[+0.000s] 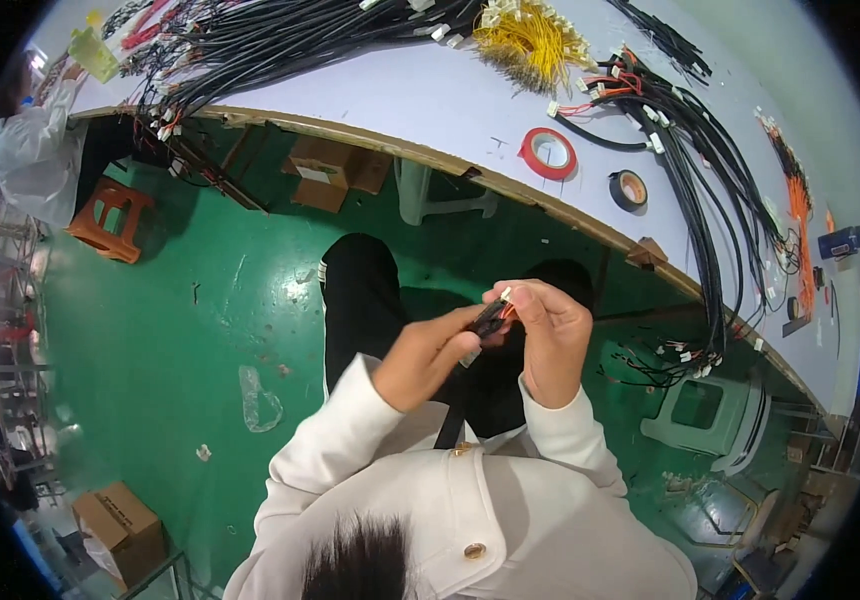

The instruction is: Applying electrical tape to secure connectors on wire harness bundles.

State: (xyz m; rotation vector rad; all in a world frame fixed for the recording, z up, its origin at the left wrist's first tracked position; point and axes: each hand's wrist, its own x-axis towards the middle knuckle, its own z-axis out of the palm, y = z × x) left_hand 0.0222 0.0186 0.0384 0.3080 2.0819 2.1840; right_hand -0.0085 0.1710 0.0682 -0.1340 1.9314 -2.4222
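A glossy green floor spreads under everything here, catching a white glare of light; a long workbench with a pale top curves past, a pale plastic stool beneath it; an orange stool stands to the left, a light-green one to the right; beyond rises a pale wall; the cluttered far-left edge is perhaps shelving.

I'm standing in a wiring workshop, plainly enough: a long white bench runs past me, heaped with black cables and a bunch of yellow wires, a red tape roll and a black tape roll among them. An orange plastic stool and a cardboard box stand on the shiny green floor.
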